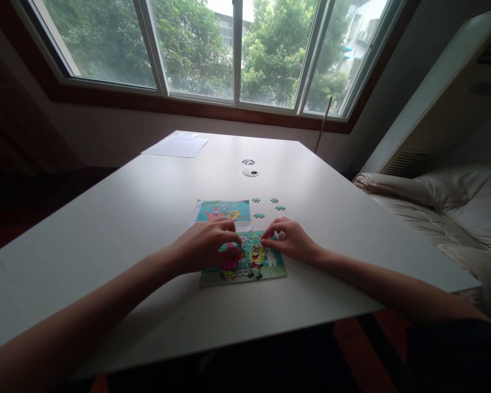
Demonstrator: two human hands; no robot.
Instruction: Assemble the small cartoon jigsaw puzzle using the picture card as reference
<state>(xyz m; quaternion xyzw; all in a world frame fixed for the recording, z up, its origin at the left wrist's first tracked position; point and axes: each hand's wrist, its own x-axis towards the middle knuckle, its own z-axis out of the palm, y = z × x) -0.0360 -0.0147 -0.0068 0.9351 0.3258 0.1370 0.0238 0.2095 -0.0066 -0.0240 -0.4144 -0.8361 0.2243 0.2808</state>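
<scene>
A mostly assembled jigsaw puzzle point(245, 268) lies near the table's front edge, showing cartoon figures on green. White gaps break its right side. Over its left part my left hand point(213, 240) bends its fingers, with thumb and forefinger apart and nothing visible between them. My right hand point(290, 239) pinches thumb and forefinger together at the puzzle's upper right; whatever they grip is hidden. Several loose green puzzle pieces point(259, 215) lie just beyond. Behind the puzzle is a picture sheet point(245, 206) with similar figures, partly covered by my left hand.
The white table point(114, 240) carries a sheet of paper point(175, 146) at its far left. Two round cable-hole fittings point(251, 173) sit farther back. A pale padded sofa point(454, 207) stands to the right, and a window point(200, 54) lies ahead.
</scene>
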